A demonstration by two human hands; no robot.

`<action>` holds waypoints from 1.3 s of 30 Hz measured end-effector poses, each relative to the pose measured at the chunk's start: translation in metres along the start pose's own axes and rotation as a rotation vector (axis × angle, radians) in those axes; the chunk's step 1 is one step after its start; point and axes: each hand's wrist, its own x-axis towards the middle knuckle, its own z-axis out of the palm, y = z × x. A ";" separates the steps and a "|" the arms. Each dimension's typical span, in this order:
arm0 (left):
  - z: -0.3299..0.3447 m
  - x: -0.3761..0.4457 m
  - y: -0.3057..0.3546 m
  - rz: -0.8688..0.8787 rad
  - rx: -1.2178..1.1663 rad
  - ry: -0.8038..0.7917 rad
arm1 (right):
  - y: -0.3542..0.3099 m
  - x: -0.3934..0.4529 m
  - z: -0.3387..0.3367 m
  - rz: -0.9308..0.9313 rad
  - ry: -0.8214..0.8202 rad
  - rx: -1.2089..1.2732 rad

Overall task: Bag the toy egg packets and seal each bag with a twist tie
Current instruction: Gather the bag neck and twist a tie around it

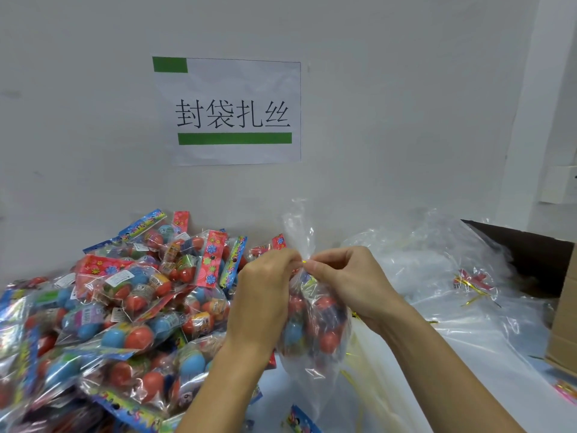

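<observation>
Both hands pinch the gathered neck of a clear plastic bag: left hand and right hand meet at a gold twist tie between their fingertips. Red and blue toy egg packets fill the bag hanging below; more packets pile at left.

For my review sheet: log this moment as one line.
step: tying | left hand: pinches bag neck | right hand: pinches twist tie | seal: unfinished
</observation>
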 end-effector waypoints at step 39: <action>0.020 -0.003 0.028 -1.241 -1.126 -0.392 | -0.005 -0.018 -0.032 -0.058 0.120 0.106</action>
